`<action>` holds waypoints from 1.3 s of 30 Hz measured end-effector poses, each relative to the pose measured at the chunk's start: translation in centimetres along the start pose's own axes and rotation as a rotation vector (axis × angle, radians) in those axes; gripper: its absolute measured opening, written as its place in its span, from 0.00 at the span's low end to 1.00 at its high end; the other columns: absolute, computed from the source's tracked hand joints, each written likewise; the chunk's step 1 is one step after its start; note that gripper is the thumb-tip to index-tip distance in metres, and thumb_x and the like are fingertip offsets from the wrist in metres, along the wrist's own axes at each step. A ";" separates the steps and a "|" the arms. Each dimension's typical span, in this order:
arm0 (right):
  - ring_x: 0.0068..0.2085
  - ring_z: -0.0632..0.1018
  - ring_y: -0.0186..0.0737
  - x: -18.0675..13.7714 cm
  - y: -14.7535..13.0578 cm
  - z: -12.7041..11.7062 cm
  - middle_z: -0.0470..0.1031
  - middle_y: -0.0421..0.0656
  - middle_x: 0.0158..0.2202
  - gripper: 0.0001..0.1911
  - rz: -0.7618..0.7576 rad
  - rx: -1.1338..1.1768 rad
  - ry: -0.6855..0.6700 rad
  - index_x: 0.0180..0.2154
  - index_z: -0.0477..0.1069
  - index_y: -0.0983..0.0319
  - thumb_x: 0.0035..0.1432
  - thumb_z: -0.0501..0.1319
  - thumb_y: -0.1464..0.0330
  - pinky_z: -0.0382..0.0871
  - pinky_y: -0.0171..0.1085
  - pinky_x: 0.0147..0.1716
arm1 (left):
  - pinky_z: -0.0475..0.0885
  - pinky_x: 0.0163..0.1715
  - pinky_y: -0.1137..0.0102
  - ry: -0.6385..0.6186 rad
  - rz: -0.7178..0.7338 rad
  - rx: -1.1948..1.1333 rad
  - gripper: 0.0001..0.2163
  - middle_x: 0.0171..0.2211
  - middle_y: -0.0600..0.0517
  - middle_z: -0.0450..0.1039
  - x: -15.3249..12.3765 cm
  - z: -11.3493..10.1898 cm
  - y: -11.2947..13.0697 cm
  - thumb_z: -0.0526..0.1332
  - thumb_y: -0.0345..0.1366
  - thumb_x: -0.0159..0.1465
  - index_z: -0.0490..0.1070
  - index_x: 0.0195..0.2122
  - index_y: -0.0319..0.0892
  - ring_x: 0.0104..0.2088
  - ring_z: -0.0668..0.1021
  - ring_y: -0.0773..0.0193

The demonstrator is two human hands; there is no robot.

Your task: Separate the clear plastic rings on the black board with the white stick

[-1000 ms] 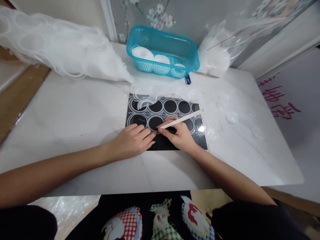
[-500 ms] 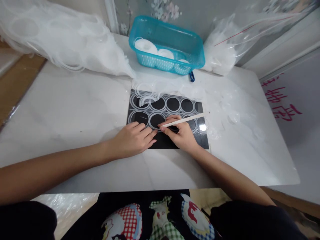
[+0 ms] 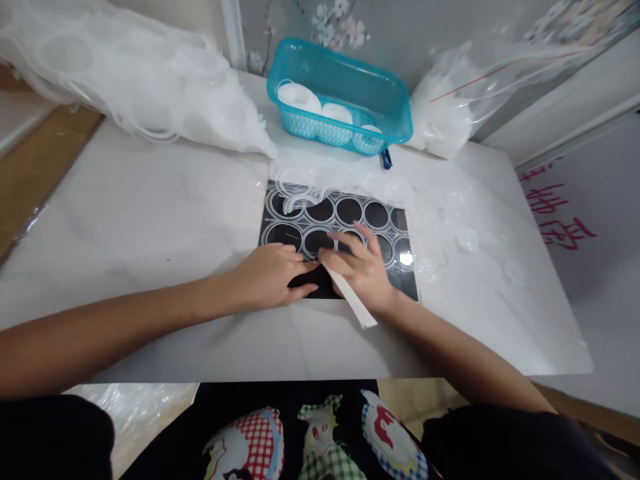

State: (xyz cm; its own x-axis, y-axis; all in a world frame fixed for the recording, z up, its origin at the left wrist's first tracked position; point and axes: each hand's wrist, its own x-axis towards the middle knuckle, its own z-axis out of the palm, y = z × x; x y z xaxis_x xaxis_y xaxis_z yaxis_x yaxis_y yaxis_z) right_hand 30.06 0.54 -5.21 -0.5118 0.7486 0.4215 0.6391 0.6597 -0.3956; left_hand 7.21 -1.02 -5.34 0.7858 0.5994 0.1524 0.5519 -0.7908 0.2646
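I look down on a black mat (image 3: pixel 370 283) lying on the white desk (image 3: pixel 150 220), with a clear sheet of cut rings (image 3: pixel 345 213) spread across it; I judge the dark backing is there so the pale ring outlines show up clearly.

My left hand (image 3: pixel 270 277) lies flat at the near left part of the mat, fingers (image 3: pixel 295 261) stretched forward and close together, gripping nothing. It seems to press the sheet down so it cannot slide.

My right hand (image 3: pixel 363 270) sits just beside it, the two hands almost touching over the near row of rings. A thin white stick (image 3: pixel 353 298) lies tucked under this hand, its free end pointing toward me and to the right, past the near edge of the mat. The fingers are spread and extended over the rings, fingertips on the sheet, so the stick appears parked against the palm or thumb while the fingertips work the film. I cannot tell exactly which finger pins it.

At the far side stands a turquoise basket (image 3: pixel 380 100) with white round pieces (image 3: pixel 300 97) inside, close enough to reach. Left of it is a heap of white film (image 3: pixel 140 80); right of it, a clear bag (image 3: pixel 445 107). Loose clear discs (image 3: pixel 467 237) lie scattered on the desk to the right of the mat.
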 end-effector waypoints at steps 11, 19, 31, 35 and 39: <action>0.39 0.81 0.45 -0.9 0.7 -4.4 0.82 0.43 0.33 0.07 0.402 0.256 0.149 0.31 0.77 0.58 0.60 0.62 0.68 0.76 0.45 0.41 | 0.72 0.37 0.64 0.171 0.220 0.047 0.12 0.39 0.45 0.77 -0.1 -1.2 0.9 0.58 0.38 0.70 0.75 0.46 0.36 0.38 0.77 0.57; 0.40 0.81 0.46 -3.4 -0.2 -1.4 0.82 0.44 0.35 0.07 0.530 0.441 0.206 0.32 0.78 0.58 0.60 0.64 0.63 0.76 0.44 0.42 | 0.74 0.53 0.57 0.122 0.357 0.134 0.18 0.53 0.35 0.75 1.2 0.1 2.6 0.61 0.44 0.68 0.75 0.45 0.31 0.52 0.77 0.48; 0.43 0.79 0.45 -3.4 -0.7 -1.4 0.82 0.42 0.33 0.04 0.504 0.450 0.257 0.33 0.79 0.57 0.60 0.65 0.68 0.72 0.46 0.46 | 0.74 0.54 0.55 0.117 0.316 0.167 0.22 0.55 0.33 0.73 1.8 0.9 2.0 0.53 0.48 0.72 0.73 0.48 0.30 0.56 0.76 0.45; 0.44 0.78 0.47 -3.4 -0.9 -1.1 0.82 0.43 0.33 0.04 0.546 0.431 0.214 0.33 0.79 0.57 0.59 0.65 0.67 0.72 0.48 0.47 | 0.76 0.53 0.55 0.129 0.321 0.139 0.22 0.54 0.32 0.74 1.9 1.2 1.8 0.54 0.47 0.71 0.73 0.48 0.29 0.56 0.76 0.44; 0.46 0.77 0.49 -3.5 -0.7 -1.2 0.82 0.42 0.33 0.04 0.549 0.389 0.153 0.33 0.79 0.57 0.59 0.65 0.66 0.70 0.50 0.49 | 0.76 0.53 0.55 0.126 0.315 0.113 0.22 0.55 0.31 0.73 1.9 1.2 1.9 0.54 0.46 0.71 0.73 0.48 0.28 0.56 0.76 0.43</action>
State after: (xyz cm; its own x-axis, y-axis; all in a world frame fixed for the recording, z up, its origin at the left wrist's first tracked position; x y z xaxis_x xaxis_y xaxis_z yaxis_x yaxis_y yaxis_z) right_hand 32.14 -2.59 -5.41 -0.0677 0.9822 0.1751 0.5151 0.1847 -0.8370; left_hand 10.09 -1.53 -5.72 0.8854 0.3293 0.3280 0.3213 -0.9436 0.0801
